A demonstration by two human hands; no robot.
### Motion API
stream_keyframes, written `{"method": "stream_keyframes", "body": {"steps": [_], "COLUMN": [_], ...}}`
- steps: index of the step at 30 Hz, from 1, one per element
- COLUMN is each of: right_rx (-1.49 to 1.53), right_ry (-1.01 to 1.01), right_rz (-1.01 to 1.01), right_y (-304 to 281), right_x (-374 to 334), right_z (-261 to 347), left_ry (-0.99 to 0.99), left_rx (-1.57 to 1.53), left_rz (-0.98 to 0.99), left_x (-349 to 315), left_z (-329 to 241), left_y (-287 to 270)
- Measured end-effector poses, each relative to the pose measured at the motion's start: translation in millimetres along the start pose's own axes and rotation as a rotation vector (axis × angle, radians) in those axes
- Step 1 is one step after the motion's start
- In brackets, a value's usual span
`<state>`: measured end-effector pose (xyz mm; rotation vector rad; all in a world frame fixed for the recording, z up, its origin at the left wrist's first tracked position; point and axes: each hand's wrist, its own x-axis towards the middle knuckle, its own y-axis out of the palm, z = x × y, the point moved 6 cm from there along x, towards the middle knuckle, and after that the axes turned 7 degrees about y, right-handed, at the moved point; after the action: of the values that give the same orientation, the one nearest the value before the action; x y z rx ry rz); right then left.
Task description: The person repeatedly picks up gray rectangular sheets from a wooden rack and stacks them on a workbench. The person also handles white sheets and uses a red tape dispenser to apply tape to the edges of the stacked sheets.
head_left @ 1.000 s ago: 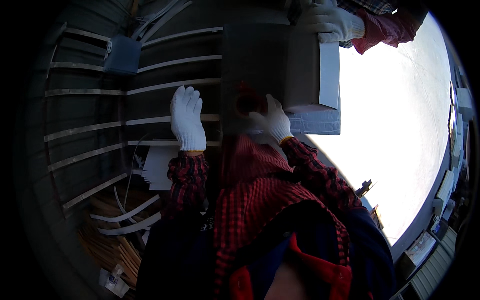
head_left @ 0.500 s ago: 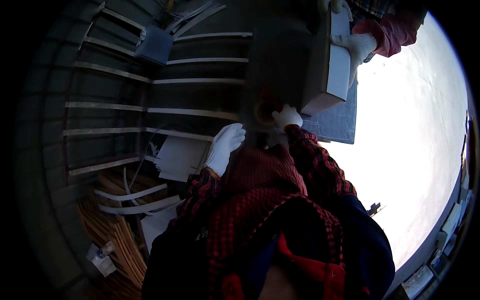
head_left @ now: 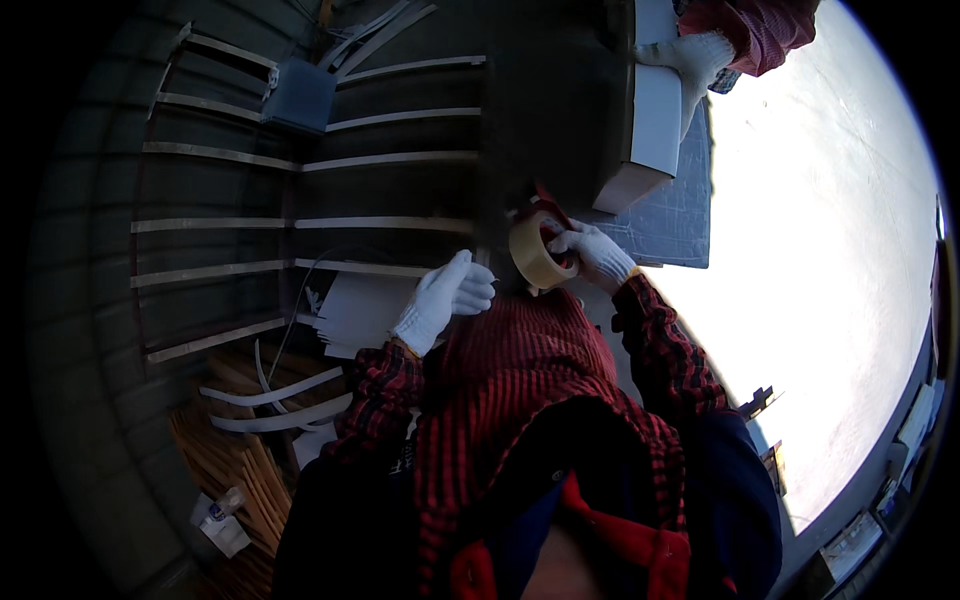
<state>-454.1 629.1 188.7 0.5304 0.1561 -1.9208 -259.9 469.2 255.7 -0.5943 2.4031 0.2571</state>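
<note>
In front of my body my right hand [head_left: 597, 252], in a white knit glove, grips a red tape dispenser [head_left: 545, 205]. A wide roll of clear-yellowish packing tape [head_left: 538, 258] sits on it, its side facing left. My left hand [head_left: 450, 302], gloved too, is a short way left of the tape, thumb raised apart from half-bent fingers, and I see nothing in it. Ahead to the right stands a long white cardboard box [head_left: 652, 125]. A co-worker's gloved hand [head_left: 690, 62] rests on the box.
The box stands on a dark blue-grey surface [head_left: 680, 225]. To the left is a rack of pale slats [head_left: 388, 223] with a bluish block [head_left: 300, 95]. White sheets [head_left: 365, 305], loose white strips [head_left: 285, 390] and stacked brown cardboard [head_left: 255, 480] lie lower left. Bright floor [head_left: 830, 250] spreads at right.
My right hand has come up and nearer with the tape dispenser, which now shows clearly. My left hand's fingers have bent and turned more to the right.
</note>
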Motion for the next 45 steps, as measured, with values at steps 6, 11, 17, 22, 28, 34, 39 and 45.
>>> {"method": "stream_keyframes", "body": {"steps": [6, 11, 17, 22, 28, 34, 39, 45], "right_rx": [0.512, -0.114, -0.926, -1.071, -0.916, -0.741, -0.753, -0.844], "right_ry": [-0.09, -0.423, -0.576, -0.535, -0.401, -0.175, -0.081, 0.101], "right_rz": [-0.301, -0.802, -1.146, -1.336, -1.173, -1.024, -1.192, -1.341], "right_y": [10, -10, 13, 28, 36, 53, 56, 14], "right_x": [-102, -176, -225, -220, -196, -204, -198, -125], "right_z": [67, 119, 164, 178, 197, 225, 239, 276], "left_ry": [0.143, 0.272, 0.317, 0.376, 0.971, 0.778, 1.579, 1.375], "left_rx": [-0.11, -0.068, 0.042, 0.036, 0.312, 0.319, 0.87, 1.462], "left_rz": [0.411, 0.672, 0.644, 0.885, 0.755, 0.797, 0.483, 0.316], "left_x": [-11, -5, -18, 7, 14, 71, 137, 245], "left_z": [-74, -115, -157, -173, -207, -264, -384, -448], "left_y": [48, 99, 143, 149, 132, 111, 122, 174]}}
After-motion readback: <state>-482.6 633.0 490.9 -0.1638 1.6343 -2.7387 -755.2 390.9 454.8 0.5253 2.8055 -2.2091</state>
